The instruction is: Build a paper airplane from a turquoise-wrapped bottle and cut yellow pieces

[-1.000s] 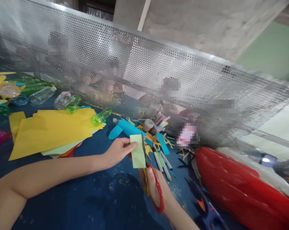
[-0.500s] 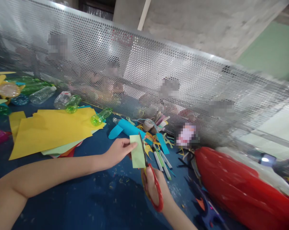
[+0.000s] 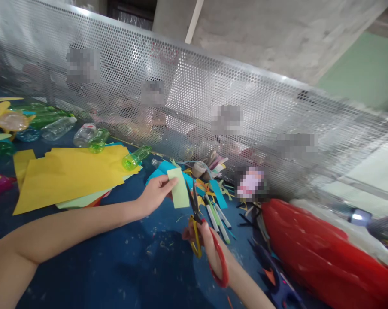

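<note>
Between the thumb and fingers of my left hand (image 3: 157, 194) is a small rectangle of pale green paper (image 3: 180, 189), held up above the table. My right hand (image 3: 210, 244) has its fingers in the handles of a pair of scissors (image 3: 195, 205), one handle loop red and the other yellow. The dark blades stand apart, pointing up and away, just right of the paper's edge. Behind the paper lies a blue paper shape (image 3: 162, 168), partly hidden by it and my left hand. Several white and green markers (image 3: 217, 219) rest beyond the scissors.
Yellow paper sheets (image 3: 74, 176) are stacked at left, with a green bottle (image 3: 136, 158) on their edge. More plastic bottles (image 3: 59, 128) stand behind. A red plastic bag (image 3: 322, 253) and a blue glue gun (image 3: 282, 285) lie at right. A perforated metal screen (image 3: 187, 94) runs along the back.
The scissor blades have opened and come off the paper. My left hand has moved the paper up and slightly left. My right hand has shifted a little right.
</note>
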`<move>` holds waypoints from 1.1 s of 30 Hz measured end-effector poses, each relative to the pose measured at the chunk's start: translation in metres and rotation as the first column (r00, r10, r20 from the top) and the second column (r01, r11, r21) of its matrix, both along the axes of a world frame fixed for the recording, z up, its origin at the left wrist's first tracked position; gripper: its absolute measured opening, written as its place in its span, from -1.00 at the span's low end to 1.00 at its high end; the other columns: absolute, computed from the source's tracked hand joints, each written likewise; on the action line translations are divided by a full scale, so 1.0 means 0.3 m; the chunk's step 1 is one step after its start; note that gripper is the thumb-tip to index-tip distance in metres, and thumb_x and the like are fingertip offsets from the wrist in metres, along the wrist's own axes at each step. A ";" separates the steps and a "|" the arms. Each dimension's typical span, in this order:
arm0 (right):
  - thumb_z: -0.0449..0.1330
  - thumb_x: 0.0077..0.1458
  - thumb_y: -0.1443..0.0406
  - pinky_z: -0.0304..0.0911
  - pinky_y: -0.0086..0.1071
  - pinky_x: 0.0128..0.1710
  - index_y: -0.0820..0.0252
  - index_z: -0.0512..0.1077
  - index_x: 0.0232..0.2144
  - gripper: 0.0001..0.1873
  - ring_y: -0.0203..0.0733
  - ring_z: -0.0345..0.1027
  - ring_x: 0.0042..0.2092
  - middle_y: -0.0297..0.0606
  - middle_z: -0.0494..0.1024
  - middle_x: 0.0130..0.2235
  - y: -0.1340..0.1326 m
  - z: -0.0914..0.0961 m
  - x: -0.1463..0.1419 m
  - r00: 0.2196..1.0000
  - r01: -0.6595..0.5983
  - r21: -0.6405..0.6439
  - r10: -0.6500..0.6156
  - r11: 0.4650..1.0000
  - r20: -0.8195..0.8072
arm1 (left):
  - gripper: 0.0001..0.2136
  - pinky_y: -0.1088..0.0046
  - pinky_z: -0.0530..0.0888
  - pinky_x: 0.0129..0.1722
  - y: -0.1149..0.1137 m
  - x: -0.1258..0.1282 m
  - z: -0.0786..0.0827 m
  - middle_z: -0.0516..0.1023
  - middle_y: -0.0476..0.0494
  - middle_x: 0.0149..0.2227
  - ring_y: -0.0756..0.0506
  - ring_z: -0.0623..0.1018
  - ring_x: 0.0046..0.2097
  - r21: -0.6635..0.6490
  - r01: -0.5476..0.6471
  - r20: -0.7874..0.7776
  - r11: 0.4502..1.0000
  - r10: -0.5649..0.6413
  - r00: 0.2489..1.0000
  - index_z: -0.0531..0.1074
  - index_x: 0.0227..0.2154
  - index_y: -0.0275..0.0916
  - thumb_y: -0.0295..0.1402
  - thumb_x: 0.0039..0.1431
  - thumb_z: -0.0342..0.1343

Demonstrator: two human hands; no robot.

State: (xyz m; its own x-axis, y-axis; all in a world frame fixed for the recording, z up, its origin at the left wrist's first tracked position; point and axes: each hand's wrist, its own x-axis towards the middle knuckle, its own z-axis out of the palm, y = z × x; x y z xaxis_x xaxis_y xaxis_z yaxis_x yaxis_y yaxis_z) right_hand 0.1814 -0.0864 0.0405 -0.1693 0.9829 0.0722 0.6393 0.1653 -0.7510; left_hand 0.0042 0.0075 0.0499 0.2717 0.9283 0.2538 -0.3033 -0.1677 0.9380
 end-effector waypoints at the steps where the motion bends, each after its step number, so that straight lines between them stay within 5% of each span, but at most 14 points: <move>1: -0.34 0.17 -0.09 0.31 -0.31 -0.29 0.12 0.35 -0.50 -0.37 -0.15 0.39 -0.34 -0.20 0.50 -0.42 -0.004 0.004 -0.003 1.000 -0.008 -0.012 0.008 1.000 0.011 | -0.68 0.43 0.49 -0.41 0.001 -0.004 0.005 0.51 -0.07 -0.48 -0.06 0.51 -0.42 0.007 -0.013 -0.002 1.000 0.013 1.000 0.47 -0.41 -0.31 -0.10 0.07 0.09; 28: -0.30 0.17 -0.09 0.25 -0.33 -0.28 0.20 0.36 -0.46 -0.36 -0.15 0.38 -0.32 -0.19 0.51 -0.39 -0.020 -0.004 -0.017 0.997 -0.071 -0.064 0.071 0.995 0.003 | -0.69 0.45 0.45 -0.43 -0.003 -0.009 0.014 0.51 -0.07 -0.48 -0.06 0.49 -0.43 0.051 -0.126 -0.050 0.991 0.129 0.990 0.45 -0.43 -0.31 -0.11 0.09 0.06; 33: -0.32 0.15 -0.11 0.24 -0.36 -0.40 0.18 0.29 -0.55 -0.36 -0.21 0.30 -0.44 -0.24 0.42 -0.51 -0.020 -0.001 -0.023 0.998 -0.050 -0.043 0.051 0.998 0.031 | -0.69 0.44 0.46 -0.41 -0.008 -0.008 0.014 0.52 -0.07 -0.45 -0.06 0.50 -0.41 0.045 -0.101 -0.045 0.994 0.103 0.994 0.48 -0.38 -0.30 -0.12 0.09 0.06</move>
